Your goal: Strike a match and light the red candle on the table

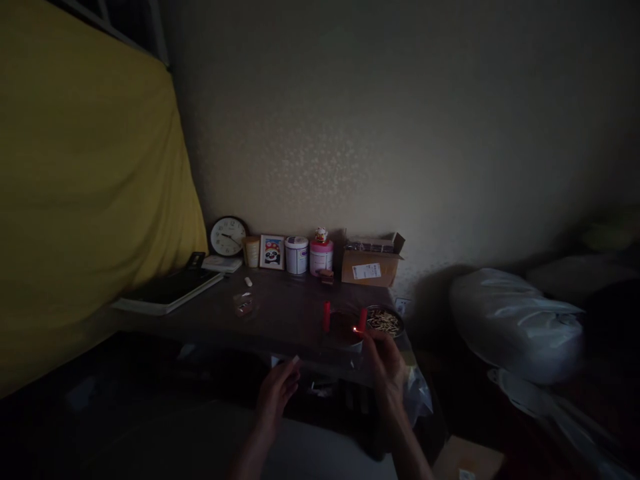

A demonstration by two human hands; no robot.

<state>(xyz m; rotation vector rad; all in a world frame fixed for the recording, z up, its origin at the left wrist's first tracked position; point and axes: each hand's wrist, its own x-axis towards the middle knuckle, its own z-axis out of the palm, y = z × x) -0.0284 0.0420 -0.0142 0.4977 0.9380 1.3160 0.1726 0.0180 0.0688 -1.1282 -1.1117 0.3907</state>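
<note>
While the left hand (279, 385) hangs half-open before the dark flat worktop (285, 303), fire glows at right!
Past one upright red cylindrical candle (327, 317), a thin glowing-tipped match (356, 329) sits beside another red candle (363, 318), pinched by the right hand (389, 360); burning too low, it could scorch that hand, and a stray spark could ignite the pale wooden matches (383, 322) in the round tin (402, 326).

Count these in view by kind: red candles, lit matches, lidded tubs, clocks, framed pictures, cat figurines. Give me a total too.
Red candles: 2
Lit match: 1
Lidded tubs: 2
Clock: 1
Framed picture: 1
Cat figurine: 1
Total: 8
</note>
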